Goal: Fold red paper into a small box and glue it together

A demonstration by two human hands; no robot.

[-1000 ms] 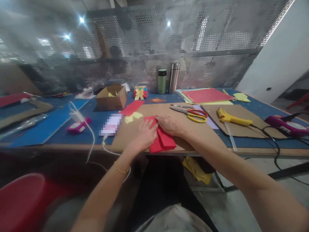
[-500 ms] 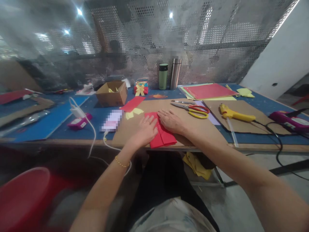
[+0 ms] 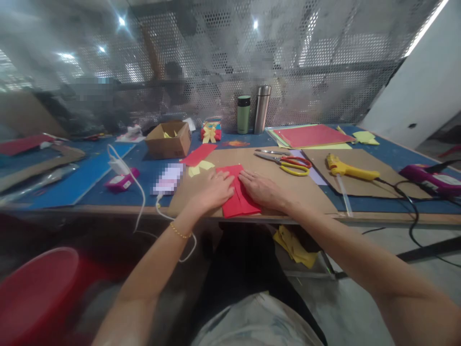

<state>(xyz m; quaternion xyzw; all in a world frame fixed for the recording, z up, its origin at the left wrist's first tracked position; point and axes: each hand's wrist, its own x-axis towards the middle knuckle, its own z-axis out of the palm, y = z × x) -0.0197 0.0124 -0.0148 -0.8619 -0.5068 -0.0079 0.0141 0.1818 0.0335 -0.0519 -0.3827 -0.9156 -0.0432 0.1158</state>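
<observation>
A folded piece of red paper [image 3: 240, 204] lies on a brown cardboard sheet [image 3: 302, 197] at the table's front edge. My left hand [image 3: 215, 191] rests flat on its left side, fingers stretched forward. On the right side, my right hand [image 3: 262, 188] presses down with extended fingers. Between the hands a fold line runs along the paper. Yellow paper pieces [image 3: 200, 167] and a flat red strip [image 3: 199, 154] lie just beyond my left hand. Scissors with red and yellow handles [image 3: 295, 166] lie beyond my right hand.
A yellow glue gun [image 3: 355, 172] lies on cardboard at right, its cord trailing off. Left are a phone [image 3: 167, 179] with a white cable and a cardboard box [image 3: 168, 142]. Two bottles, one green [image 3: 243, 115] and one steel [image 3: 262, 110], stand behind. Stacked coloured sheets [image 3: 313, 135] lie back right.
My right hand has slid slightly right and toward me, off the paper's middle. My left hand has shifted a little, and more of the red paper's centre shows.
</observation>
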